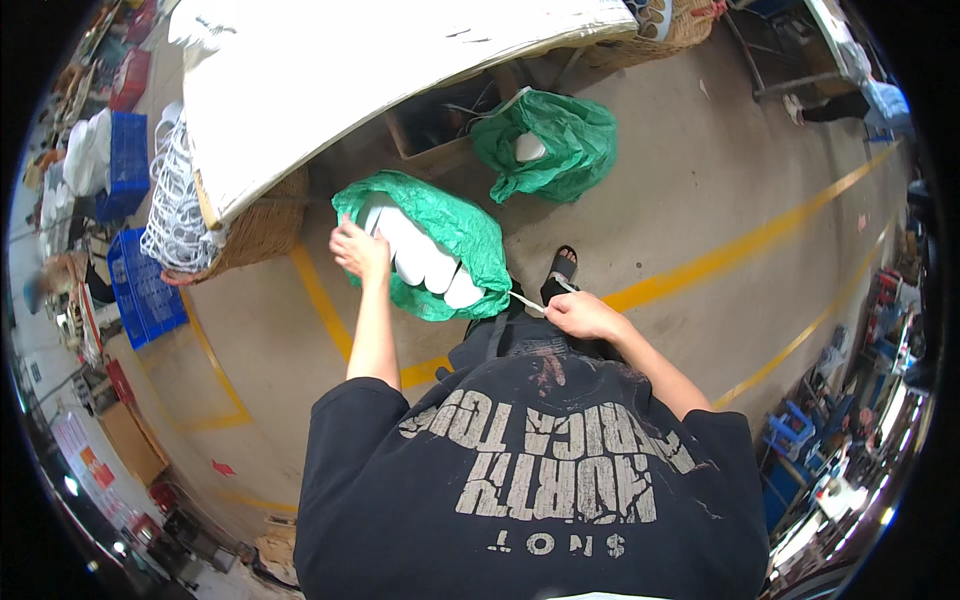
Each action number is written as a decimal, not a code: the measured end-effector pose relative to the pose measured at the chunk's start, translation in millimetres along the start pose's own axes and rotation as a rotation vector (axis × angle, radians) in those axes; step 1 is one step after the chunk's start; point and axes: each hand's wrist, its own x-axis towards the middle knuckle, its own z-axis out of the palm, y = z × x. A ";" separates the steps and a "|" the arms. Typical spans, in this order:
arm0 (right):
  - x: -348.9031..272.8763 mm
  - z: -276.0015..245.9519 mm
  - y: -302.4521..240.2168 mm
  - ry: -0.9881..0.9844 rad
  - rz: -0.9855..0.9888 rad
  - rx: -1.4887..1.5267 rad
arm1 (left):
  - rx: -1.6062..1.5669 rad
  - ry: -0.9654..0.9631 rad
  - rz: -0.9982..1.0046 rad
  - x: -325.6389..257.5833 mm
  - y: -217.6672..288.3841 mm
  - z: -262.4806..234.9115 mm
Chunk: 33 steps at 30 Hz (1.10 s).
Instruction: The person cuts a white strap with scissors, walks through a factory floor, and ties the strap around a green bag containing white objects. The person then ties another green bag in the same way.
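Just ahead of my body, a green plastic bag (470, 230) gapes open. Several white, rounded, sole-like pieces (424, 262) lie in a row inside it. My left hand (360, 250) is at the bag's left rim with its fingers bent over the edge; part of what they grip is hidden. To the right of the bag, my right hand (588, 316) is closed on one end of a thin white cord (527, 301). The cord runs out from the bag's right corner and looks taut.
A second green bag (575, 145) with a white piece inside stands on the floor beyond. A white-covered table (330, 70) spans the far left. Beside it are a wicker basket (262, 235) heaped with white loops and a blue crate (145, 290). Yellow lines mark the floor.
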 end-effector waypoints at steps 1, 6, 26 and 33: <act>-1.3 -1.7 -0.3 0.054 0.023 -0.010 | -0.022 -0.002 -0.051 16.8 -3.3 2.3; -5.8 1.2 -0.5 0.163 0.211 0.231 | -0.179 -0.244 -0.266 77.8 -11.4 31.0; 50.7 -41.1 -64.2 0.380 -0.152 0.966 | -0.393 -0.854 -0.164 115.6 -50.9 1.6; 43.8 -98.3 -57.2 0.535 -0.206 0.744 | -1.010 -1.009 -0.653 44.6 -70.7 -6.6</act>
